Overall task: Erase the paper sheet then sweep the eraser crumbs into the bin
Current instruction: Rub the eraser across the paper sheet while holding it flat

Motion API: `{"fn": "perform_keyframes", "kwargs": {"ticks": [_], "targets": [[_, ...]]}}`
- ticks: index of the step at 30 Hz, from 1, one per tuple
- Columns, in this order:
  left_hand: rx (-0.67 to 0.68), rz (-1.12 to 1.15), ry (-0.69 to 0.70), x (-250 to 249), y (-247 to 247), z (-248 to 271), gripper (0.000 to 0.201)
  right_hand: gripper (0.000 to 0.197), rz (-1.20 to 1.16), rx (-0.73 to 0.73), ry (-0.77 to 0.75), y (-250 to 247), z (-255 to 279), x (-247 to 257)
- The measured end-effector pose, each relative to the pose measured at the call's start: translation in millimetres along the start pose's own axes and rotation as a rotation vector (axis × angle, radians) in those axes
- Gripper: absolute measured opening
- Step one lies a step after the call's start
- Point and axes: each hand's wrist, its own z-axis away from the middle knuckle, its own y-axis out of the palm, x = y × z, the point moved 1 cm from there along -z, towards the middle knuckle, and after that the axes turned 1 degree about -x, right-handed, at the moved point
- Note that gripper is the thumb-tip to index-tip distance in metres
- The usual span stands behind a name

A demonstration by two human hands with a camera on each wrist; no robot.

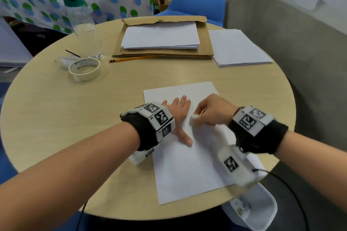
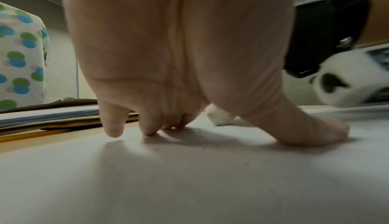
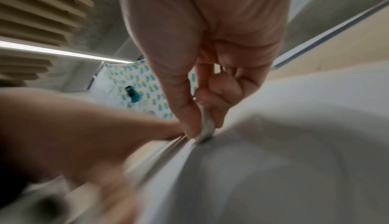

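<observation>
Bin [image 1: 262, 210]: white, at the lower right of the frame, just beyond the table [image 1: 75, 118] edge; not yet in use.

Paper sheet [image 1: 185, 165]: lies flat at lower centre of the frame, near the table's front edge. Faint grey crumbs [image 2: 202, 149] show on it in the left wrist view.

Left hand [image 1: 178, 116]: fingers spread and straight, palm pressing the sheet's upper left part, holding nothing.

Right hand [image 1: 212, 110]: thumb and fingers pinch a small white eraser [image 1: 193, 118], its tip on the sheet just right of the left hand. The picture is blurred here.

Judgement: erasing is under way. Recommended practice: keep the flat hand close to the rubbed patch, stroke away from it so the sheet does not buckle, use short firm passes, and leave the crumbs on the sheet for sweeping.

Farther off, top centre: a pencil [image 1: 131, 59] and stacked paper [image 1: 159, 37], not involved.
</observation>
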Motion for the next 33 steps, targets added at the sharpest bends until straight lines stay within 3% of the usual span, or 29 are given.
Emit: {"fn": "perform_keyframes", "kwargs": {"ticks": [3,7,9,14,18,20,22,25,27,31,33], "targets": [[0.017,-0.002,-0.002,0,0,0,0.131,0.012,0.012,0.173,0.012,7,13,2],[0.012,0.011,-0.002,1,2,0,0.130,0.010,-0.083,-0.049,0.093,-19,-6,-1],[0.004,0.009,-0.001,1,1,0,0.130,0.010,-0.086,-0.073,0.080,-14,-2,-4],[0.012,0.011,-0.006,0,1,-1,0.131,0.008,-0.048,0.131,0.028,3,19,-8],[0.013,0.010,-0.009,0,2,0,0.130,0.007,-0.134,-0.071,0.118,-20,-2,-9],[0.007,0.006,-0.010,-1,2,-1,0.130,0.007,-0.126,-0.108,0.086,-14,0,-13],[0.010,0.006,-0.013,0,1,-1,0.130,0.007,-0.108,-0.053,0.037,-2,13,-16],[0.018,0.006,-0.006,-2,-1,0,0.129,0.007,-0.100,0.087,0.086,2,26,-24],[0.004,0.005,0.010,-2,-6,4,0.120,0.003,-0.395,0.050,0.138,-1,25,-32],[-0.143,-0.015,0.055,2,-18,10,0.077,0.011,-1.446,-0.145,0.230,-1,19,-48],[-0.218,-0.134,0.109,-9,-15,16,0.069,0.015,-1.697,-0.160,0.209,2,19,-54]]}}
